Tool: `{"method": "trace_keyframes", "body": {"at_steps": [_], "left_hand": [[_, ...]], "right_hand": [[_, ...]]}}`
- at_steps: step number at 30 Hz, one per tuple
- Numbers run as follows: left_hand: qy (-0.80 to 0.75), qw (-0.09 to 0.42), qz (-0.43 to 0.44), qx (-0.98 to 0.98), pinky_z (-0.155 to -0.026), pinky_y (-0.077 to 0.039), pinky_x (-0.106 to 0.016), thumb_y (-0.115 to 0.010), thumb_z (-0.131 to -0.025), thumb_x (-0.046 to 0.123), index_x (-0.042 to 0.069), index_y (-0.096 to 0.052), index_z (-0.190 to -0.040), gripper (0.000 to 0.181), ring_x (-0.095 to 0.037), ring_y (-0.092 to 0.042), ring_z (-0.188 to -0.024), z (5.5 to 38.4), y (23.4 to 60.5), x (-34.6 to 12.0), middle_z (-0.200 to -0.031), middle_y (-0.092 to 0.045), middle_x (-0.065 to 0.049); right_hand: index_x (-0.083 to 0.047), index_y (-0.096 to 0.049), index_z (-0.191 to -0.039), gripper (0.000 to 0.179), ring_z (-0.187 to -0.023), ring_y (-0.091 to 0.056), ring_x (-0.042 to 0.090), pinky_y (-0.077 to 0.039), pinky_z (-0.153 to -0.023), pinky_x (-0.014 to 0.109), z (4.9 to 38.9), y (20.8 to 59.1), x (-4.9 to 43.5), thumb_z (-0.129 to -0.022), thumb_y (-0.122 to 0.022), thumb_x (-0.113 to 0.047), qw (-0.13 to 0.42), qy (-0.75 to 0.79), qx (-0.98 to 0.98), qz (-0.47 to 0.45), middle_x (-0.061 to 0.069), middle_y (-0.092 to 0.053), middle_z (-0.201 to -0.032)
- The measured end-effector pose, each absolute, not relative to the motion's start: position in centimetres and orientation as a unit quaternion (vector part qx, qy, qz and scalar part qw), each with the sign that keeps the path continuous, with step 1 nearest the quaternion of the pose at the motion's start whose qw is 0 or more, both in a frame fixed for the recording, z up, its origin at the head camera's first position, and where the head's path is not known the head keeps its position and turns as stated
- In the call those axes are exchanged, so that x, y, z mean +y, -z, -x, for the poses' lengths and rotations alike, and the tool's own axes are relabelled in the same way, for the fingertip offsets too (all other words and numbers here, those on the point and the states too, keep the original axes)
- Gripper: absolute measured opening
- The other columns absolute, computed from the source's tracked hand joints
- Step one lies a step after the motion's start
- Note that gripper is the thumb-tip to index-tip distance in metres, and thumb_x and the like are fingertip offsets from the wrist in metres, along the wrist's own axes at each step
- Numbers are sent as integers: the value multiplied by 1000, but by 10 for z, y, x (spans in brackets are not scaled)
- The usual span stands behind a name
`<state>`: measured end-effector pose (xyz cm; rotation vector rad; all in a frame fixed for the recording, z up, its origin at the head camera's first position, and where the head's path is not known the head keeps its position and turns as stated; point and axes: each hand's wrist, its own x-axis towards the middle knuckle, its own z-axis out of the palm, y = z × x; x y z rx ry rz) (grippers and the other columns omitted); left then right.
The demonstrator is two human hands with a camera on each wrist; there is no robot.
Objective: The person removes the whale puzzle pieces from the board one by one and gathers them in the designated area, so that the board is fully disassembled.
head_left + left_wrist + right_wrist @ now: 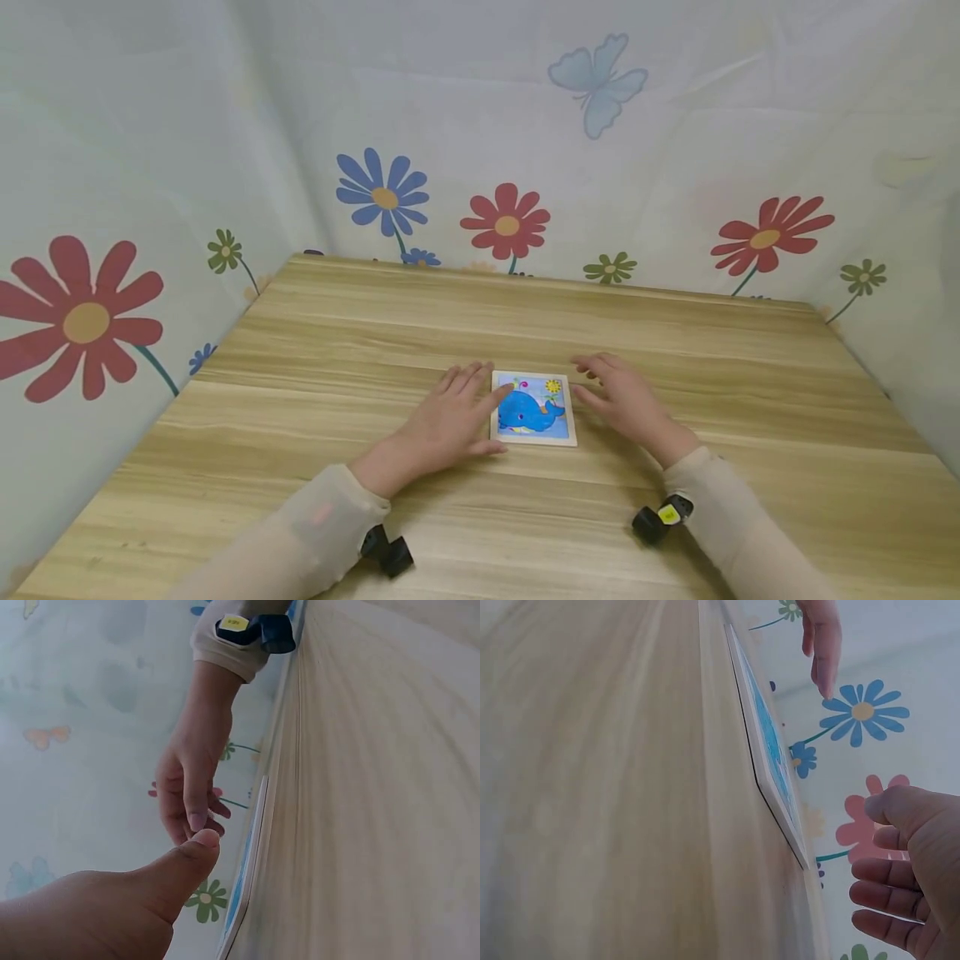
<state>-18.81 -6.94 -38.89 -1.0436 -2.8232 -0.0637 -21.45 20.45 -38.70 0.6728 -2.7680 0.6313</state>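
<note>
Pale cloth (pixel 450 100) hung behind and on both sides of the wood-grained desk (pixel 262 433), printed with three large red flowers (pixel 506 225), one large blue flower (pixel 384 198) and one light blue butterfly (pixel 597 83).

On the desk lay one picture panel (pixel 533 408), flat and face up, about midway between the left and right edges and well apart from both far corners. It was square and thin, with a light wooden frame (pixel 571 429) round a pale blue scene. One blue whale (pixel 521 410) filled most of it, facing left with its tail lifted; one yellow flower shape (pixel 552 387) sat near the panel's upper right corner, and a pink curl (pixel 524 384) above the whale.

Two hands flanked it, both relaxed and grasping nothing. The left hand (pixel 450 417) reached over the panel's left edge with its fingers spread; whether a fingertip touched the picture could not be told. The right hand (pixel 630 404) was just beside the right edge, raised above the desk, its fingers loosely bent. Two beige sleeves (pixel 750 529) showed, with one black device (pixel 393 556) at each wrist.
</note>
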Motion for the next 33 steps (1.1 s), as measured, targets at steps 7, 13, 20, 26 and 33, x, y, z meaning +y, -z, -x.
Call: {"method": "trace_keyframes", "body": {"at_steps": [7,13,20,26,33], "left_hand": [[-5,55,363,-930,-118,-26,-49,-49,-90,63,20,-37,-149,73,-35,-30,-144,184,392,-60,-156,-30,-17],[-20,73,387,-919,-116,-29,-48,-46,-92,62,19,-39,-148,71,-35,-34,-142,181,396,-57,-154,-34,-17],[-21,80,404,-911,-115,-31,-48,-44,-93,62,21,-42,-146,68,-34,-36,-141,178,398,-54,-153,-38,-13],[-28,59,404,-912,-115,-31,-49,-42,-93,64,23,-40,-147,68,-33,-34,-142,176,401,-51,-154,-37,-12],[-28,59,414,-908,-113,-33,-50,-42,-92,65,23,-42,-146,68,-33,-34,-142,173,404,-49,-153,-37,-13]], "right_hand": [[-2,-60,-125,40,-100,-63,28,-53,-83,45,218,386,192,-91,-65,-23,91,-224,-942,-233,13,-66,-110],[-3,-63,-121,37,-96,-62,25,-53,-82,43,221,387,180,-90,-67,-23,82,-235,-938,-243,12,-66,-110],[-2,-66,-114,30,-92,-62,24,-53,-81,41,225,392,173,-89,-68,-19,99,-229,-931,-265,11,-67,-103],[-2,-68,-111,28,-92,-63,23,-54,-81,41,228,392,167,-89,-68,-19,99,-228,-930,-271,10,-67,-103],[-3,-67,-112,28,-93,-62,23,-53,-83,41,230,390,159,-90,-67,-21,78,-217,-936,-266,10,-66,-105]]}}
